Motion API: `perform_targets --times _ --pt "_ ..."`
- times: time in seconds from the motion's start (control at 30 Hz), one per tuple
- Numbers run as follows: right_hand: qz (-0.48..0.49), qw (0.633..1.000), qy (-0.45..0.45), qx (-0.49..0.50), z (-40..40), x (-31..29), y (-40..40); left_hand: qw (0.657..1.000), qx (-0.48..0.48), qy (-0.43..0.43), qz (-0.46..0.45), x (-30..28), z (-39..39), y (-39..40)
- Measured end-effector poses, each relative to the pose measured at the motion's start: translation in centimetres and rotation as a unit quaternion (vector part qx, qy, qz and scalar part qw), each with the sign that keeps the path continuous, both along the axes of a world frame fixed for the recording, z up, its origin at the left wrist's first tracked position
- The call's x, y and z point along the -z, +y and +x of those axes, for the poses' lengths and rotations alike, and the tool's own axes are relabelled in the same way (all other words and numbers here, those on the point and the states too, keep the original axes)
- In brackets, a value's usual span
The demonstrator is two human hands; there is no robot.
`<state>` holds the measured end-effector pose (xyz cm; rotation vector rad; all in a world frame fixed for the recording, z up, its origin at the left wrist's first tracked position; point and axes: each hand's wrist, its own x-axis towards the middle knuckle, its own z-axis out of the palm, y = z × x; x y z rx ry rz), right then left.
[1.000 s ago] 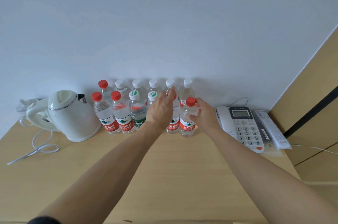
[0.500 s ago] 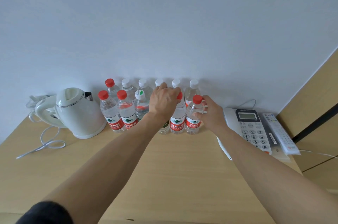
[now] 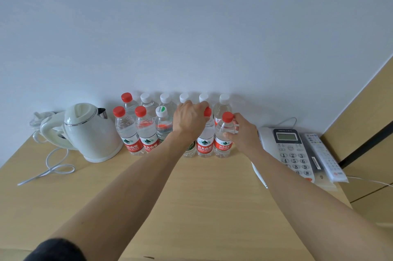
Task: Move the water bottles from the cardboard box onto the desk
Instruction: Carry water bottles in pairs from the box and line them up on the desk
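Two rows of water bottles stand upright on the wooden desk (image 3: 191,197) against the wall. My left hand (image 3: 189,119) is curled over the tops of a green-labelled bottle (image 3: 190,150) and a red-capped bottle (image 3: 205,143) in the front row. My right hand (image 3: 242,135) grips the shoulder of the rightmost front bottle (image 3: 223,143), red cap and red label. White-capped bottles (image 3: 223,105) fill the back row, other red-capped bottles (image 3: 127,131) the left. The cardboard box is out of view.
A white electric kettle (image 3: 89,131) with its cord (image 3: 51,167) stands to the left of the bottles. To the right lie a desk telephone (image 3: 287,150) and a remote control (image 3: 323,158). A wooden panel (image 3: 365,116) closes the right side.
The view has shifted slightly, so everything sits a little lower and to the right. Both hands stay on the same front-row bottles, which remain standing.
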<state>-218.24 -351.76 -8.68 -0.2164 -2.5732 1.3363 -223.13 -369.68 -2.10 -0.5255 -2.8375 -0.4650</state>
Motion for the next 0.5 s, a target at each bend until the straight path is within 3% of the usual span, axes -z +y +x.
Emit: perform_targets --times 0.33,0.5 --pt "0.01 1.0 -0.006 0.006 0.1 -0.2 0.0 0.999 0.0 -0.034 0.019 -0.6 0.0 -0.3" --pt "0.022 1.0 -0.008 0.005 0.1 -0.3 0.0 0.998 -0.003 0.042 -0.046 -1.3 -0.3 -1.7"
